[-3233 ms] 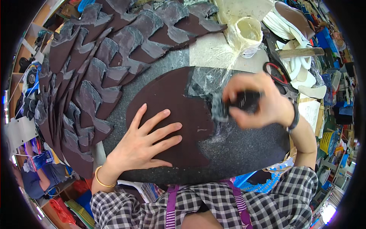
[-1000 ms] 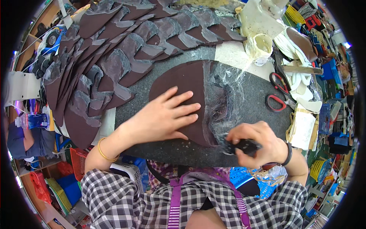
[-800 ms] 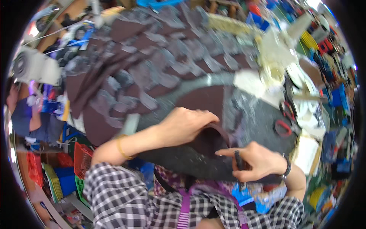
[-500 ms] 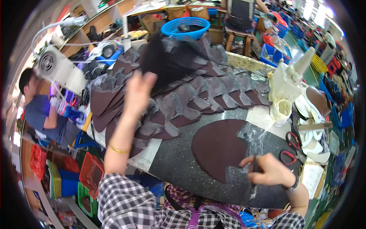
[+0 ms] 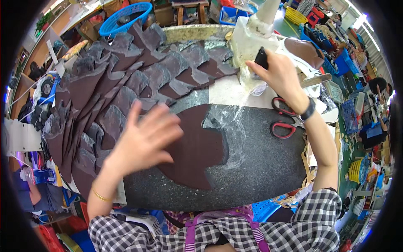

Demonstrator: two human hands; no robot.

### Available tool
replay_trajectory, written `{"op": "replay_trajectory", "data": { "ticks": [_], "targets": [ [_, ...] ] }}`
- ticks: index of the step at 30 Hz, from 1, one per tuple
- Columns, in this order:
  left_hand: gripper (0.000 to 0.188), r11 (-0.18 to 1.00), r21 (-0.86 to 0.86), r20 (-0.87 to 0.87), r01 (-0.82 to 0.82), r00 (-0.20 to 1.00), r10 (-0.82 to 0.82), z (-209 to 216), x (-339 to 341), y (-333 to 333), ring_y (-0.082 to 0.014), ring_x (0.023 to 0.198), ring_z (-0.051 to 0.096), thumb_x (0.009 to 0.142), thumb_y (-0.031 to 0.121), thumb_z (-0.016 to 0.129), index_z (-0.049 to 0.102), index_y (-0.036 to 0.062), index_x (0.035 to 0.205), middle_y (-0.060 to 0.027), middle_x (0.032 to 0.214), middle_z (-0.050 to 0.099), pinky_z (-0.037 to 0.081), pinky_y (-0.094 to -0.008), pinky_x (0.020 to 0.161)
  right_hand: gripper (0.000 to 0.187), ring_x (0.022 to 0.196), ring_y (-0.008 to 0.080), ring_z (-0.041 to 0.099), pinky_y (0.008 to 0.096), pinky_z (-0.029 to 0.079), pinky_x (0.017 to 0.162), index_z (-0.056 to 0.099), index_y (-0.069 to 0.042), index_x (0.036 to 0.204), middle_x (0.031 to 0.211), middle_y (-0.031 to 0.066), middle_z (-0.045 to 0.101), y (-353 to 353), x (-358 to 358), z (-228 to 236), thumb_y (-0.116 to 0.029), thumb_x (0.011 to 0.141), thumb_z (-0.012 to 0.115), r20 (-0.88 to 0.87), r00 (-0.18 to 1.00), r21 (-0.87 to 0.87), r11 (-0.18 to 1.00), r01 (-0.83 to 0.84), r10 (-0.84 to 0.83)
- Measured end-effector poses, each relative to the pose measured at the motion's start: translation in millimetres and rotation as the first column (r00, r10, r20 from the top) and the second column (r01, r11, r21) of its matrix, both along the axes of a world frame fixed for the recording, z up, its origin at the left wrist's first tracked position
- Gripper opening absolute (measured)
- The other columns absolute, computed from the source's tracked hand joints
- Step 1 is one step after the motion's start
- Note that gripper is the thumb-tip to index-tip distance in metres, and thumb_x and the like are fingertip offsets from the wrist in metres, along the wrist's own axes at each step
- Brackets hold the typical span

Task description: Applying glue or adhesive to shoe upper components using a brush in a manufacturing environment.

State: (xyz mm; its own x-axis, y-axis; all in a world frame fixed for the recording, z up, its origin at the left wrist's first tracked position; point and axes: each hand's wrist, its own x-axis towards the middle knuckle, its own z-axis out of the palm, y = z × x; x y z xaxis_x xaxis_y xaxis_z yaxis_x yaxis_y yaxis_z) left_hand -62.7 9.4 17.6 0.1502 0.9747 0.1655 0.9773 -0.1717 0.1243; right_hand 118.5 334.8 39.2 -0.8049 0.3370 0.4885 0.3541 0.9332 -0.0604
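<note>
Clasping a black handle [image 5: 261, 58], thumb against fingers: one right hand [image 5: 282, 74], which I see at the pale, crusted cup [image 5: 253, 87]; whether the tool's end dips inside, I cannot tell. One left hand [image 5: 145, 138], blurred, holding nothing that I can see, fingers spread apart, over the left edge of the brown piece; contact, I cannot tell. One brown piece [image 5: 195, 143], flat, notched along its right side, on the dark speckled work surface [image 5: 264, 168]. Item, overlapping brown pieces [image 5: 121, 73], grey-edged, heaped at left. Item, red-and-black scissors [image 5: 283, 129], near the right forearm.
</note>
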Motion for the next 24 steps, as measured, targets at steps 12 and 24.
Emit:
{"op": "replay_trajectory", "data": {
  "ticks": [12,24],
  "targets": [
    [0.066,0.967,-0.187,0.292,0.17,0.95,-0.111,-33,45,-14,-0.0331,0.135,0.037,0.065,0.05,0.075,0.061,0.014,0.119,-0.0026,0.136,0.05,0.02,-0.0623,0.109,0.017,0.08,0.0188,0.066,0.0303,0.051,0.074,0.061,0.0,0.087,0.083,0.0103,0.067,-65,18,-21,-0.007,0.072,0.064,-0.218,0.853,-0.846,0.344,-0.407,0.474],
    [0.04,0.973,0.13,0.134,0.19,0.969,-0.207,-36,61,-23,-0.0312,0.105,0.063,0.078,0.037,0.064,0.068,0.0005,0.093,-0.0102,0.107,0.066,0.055,-0.0397,0.085,0.025,0.067,0.0239,0.065,0.0306,0.052,0.063,0.055,-0.004,0.082,0.076,0.0066,0.063,-84,34,-32,-0.01,0.066,0.074,-0.193,0.822,-0.655,0.553,-0.515,0.536]
  ]
}}
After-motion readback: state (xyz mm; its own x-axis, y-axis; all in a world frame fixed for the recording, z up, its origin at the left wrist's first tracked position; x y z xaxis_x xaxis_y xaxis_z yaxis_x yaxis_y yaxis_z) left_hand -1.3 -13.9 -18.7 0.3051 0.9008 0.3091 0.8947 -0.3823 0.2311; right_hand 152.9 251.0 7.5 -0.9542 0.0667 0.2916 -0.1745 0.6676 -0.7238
